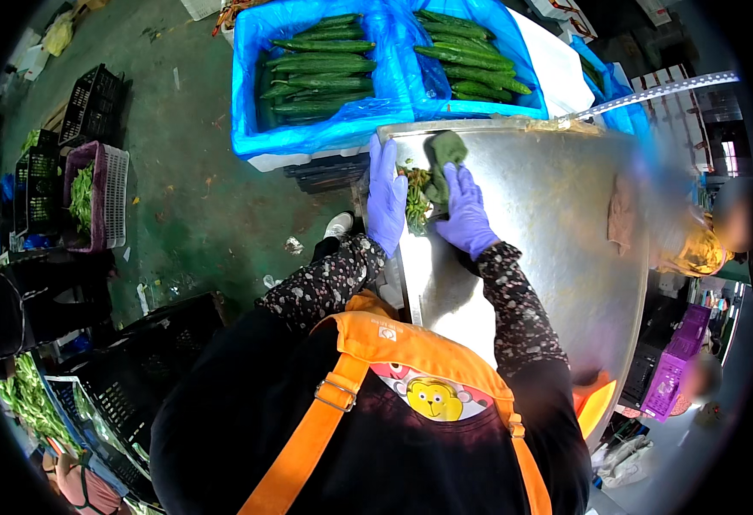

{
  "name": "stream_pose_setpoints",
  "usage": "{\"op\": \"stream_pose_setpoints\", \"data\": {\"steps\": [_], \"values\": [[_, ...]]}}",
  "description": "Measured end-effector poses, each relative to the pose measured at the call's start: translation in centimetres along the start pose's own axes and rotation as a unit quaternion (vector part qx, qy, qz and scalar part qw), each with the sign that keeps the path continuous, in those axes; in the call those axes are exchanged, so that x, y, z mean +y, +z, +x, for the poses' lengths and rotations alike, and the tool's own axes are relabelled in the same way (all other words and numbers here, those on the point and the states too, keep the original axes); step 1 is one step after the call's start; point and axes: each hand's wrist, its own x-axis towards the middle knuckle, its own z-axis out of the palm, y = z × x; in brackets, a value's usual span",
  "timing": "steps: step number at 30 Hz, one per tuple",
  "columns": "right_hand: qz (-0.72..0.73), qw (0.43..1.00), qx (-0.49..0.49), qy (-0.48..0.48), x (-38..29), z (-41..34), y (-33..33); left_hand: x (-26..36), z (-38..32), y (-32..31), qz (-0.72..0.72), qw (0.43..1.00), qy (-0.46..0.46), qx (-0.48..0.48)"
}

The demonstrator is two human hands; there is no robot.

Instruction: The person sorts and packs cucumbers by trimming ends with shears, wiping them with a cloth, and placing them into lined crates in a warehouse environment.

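A metal-topped table stands before me. My left hand, in a purple glove, is held edge-on at the table's left edge, fingers together, beside a small heap of green plant scraps. My right hand, gloved alike, lies palm down with its fingertips on the lower part of a crumpled green cloth. The cloth touches the right side of the scraps. Whether the right fingers grip the cloth is hidden.
Blue-lined foam boxes of cucumbers adjoin the table's far edge. A brown cloth lies at the right, an orange object near the lower right corner. Crates, one a purple-lined crate of greens, stand at left. People are at the right and lower left.
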Motion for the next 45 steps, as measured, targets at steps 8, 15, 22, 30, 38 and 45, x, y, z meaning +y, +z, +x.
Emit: {"op": "stream_pose_setpoints", "data": {"steps": [8, 15, 22, 30, 38, 45], "values": [[0.098, 0.992, 0.058, -0.052, -3.0, 3.2, 1.9, 2.1, 0.6, -0.2, -0.08, 0.994, -0.063, 0.048], [0.512, 0.859, 0.027, -0.018, -5.7, 3.2, 2.4, 2.3, 1.0, -0.4, -0.109, 0.988, -0.078, 0.073], [0.753, 0.643, -0.043, 0.128, -7.1, 2.8, 1.0, -0.1, 0.6, 0.3, -0.132, 0.982, -0.082, 0.104], [0.792, 0.594, -0.013, 0.141, -7.4, 1.8, 1.6, 2.0, 1.2, 1.0, -0.248, 0.939, -0.194, 0.139], [0.772, 0.622, 0.056, 0.124, -12.4, 1.3, 0.7, 1.0, 1.7, -0.9, -0.402, 0.879, -0.221, 0.134], [0.755, 0.646, 0.074, 0.079, -20.8, 2.6, 1.7, 4.1, 4.1, -10.9, -0.375, 0.893, -0.225, 0.109]]}}
